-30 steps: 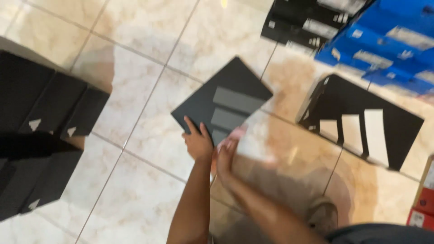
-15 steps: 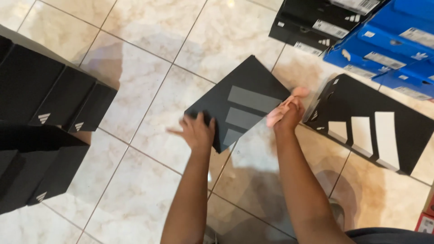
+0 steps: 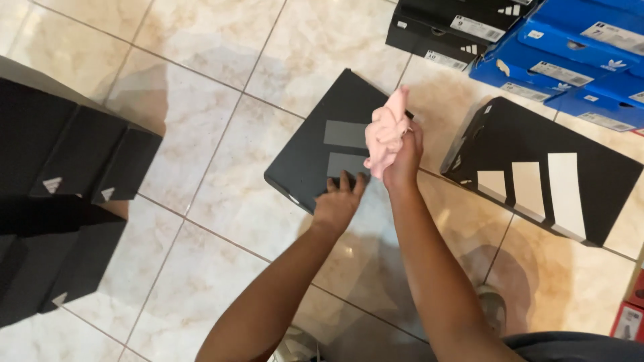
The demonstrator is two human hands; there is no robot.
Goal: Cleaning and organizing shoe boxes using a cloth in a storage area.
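The person looks down at a tiled floor (image 3: 201, 87). A dark box lid (image 3: 315, 151) with grey stripes lies flat on the tiles in the middle of the view.

The left hand (image 3: 339, 201) rests on the near edge of the lid. Its fingers (image 3: 345, 181) are spread and press down flat on the lid. It grips nothing; it only touches the top.

The right hand (image 3: 402, 157) is closed tight around a pink cloth (image 3: 386, 134). The cloth is bunched up and sticks up out of the fist. The hand and cloth are over the right side of the lid. It is hard to tell if the cloth touches the lid.

Just to the right of the hands lies a black box (image 3: 543, 174) with three white stripes on it. It sits apart from the lid, with bare tile between them.

At the top right there are blue boxes (image 3: 570, 67) stacked together, with white labels on their ends. Beside them, to the left, are more black boxes (image 3: 456, 30), also with labels.

On the left side stands a pile of dark boxes (image 3: 60, 174), well apart from the lid.

Near the bottom a grey shoe (image 3: 493, 305) shows beside the right arm. A red box (image 3: 630, 322) peeks in at the bottom right corner
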